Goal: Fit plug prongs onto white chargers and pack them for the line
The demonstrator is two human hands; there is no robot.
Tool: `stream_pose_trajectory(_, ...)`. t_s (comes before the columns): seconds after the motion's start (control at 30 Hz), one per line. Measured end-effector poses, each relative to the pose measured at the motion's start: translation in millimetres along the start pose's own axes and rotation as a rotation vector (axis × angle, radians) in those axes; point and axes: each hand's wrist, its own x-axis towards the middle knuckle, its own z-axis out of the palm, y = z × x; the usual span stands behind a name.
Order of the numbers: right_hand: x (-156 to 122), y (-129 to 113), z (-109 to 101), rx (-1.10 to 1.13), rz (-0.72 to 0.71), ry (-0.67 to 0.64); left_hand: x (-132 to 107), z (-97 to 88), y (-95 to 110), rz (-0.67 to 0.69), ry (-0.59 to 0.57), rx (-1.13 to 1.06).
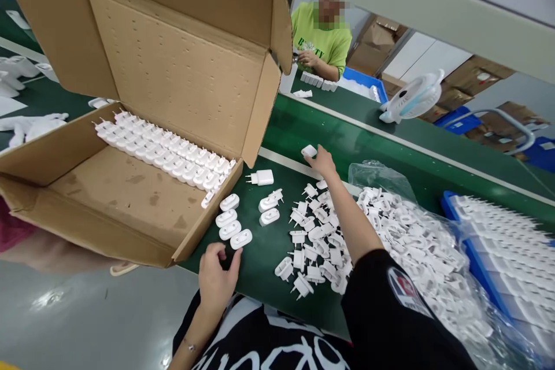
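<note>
My right hand [324,163] reaches over the green belt, its fingers closed on a small white plug adapter [309,151]. My left hand [218,277] is near the table's front edge, thumb and forefinger apart with nothing visible between them. Its fingertips are just below a row of white adapters [241,239] standing with their pin faces up. To their right are two more upright pieces [269,217] and one with its pins sideways. A longer white charger [262,177] lies behind them. Loose white plug tops [318,237] are scattered under my right forearm.
An open cardboard box [130,185] at left holds rows of white chargers [173,153]. At right are a plastic bag [411,243] of plug tops and a blue tray [472,266] of white parts. A co-worker [323,40] in green sits across the belt [299,121], near a white fan [411,95].
</note>
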Motion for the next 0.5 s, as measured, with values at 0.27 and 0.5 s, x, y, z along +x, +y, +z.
stream_pose_trajectory(0.27, -25.2, 14.9, -20.6, -0.014, -0.117, 0.045, -8.7, -30.4, 27.4, 0.077, -0.471, -0.567)
stream_pose_trajectory(0.5, -229.0, 15.5, -21.1, 0.171, -1.007, -0.186, 18.8, -4.9, 68.1, 0.002, -0.912, -0.878)
